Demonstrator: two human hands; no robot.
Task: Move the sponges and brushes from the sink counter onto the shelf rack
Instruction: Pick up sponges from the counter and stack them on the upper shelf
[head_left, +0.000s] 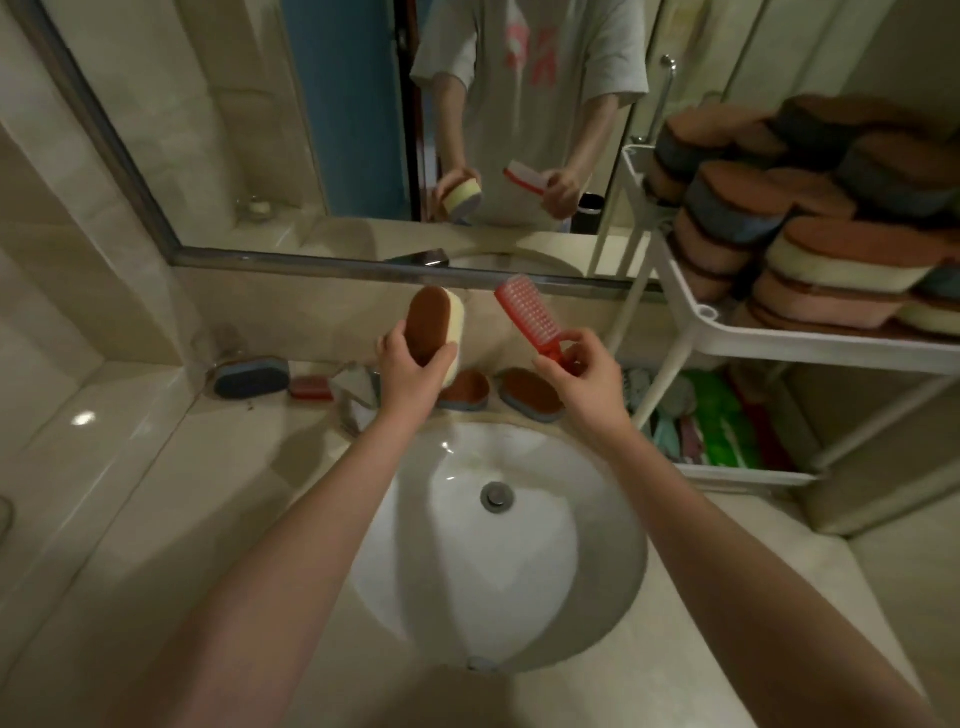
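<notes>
Sponges on the table (208, 519): a blue sponge (253, 375) lies at the back left by the wall. Beside it is a small red piece (310, 388), too blurred to name. A brown-topped sponge (465, 389) and a second brown sponge (532, 393) lie side by side behind the basin (519, 561).
Grey shape (356, 395): sits between the red piece and the left wrist; I cannot tell what it is.
Shelf rack (805, 345): white, standing to the right of the basin. Its top tier is heaped with a sponge stack (831, 234) in brown, blue and cream.
In the way: the rack's raised rim and near post stand between the hands and that heap.
Mirror (208, 130): above the back of the table, reflecting both hands and their loads.
Left grip (410, 364): fingers and thumb are curled round the yellow sponge (436, 327), held on edge with its brown face toward the person.
Right grip (582, 374): thumb and fingertips pinch the handle of the red brush (527, 319).
Sponge and brush against the grips: the yellow sponge rises out of the left grip, above the brown-topped sponge. The red brush slants up and left from the right grip, near the yellow sponge but apart from it. The rack stands apart, to the right of the right grip.
</notes>
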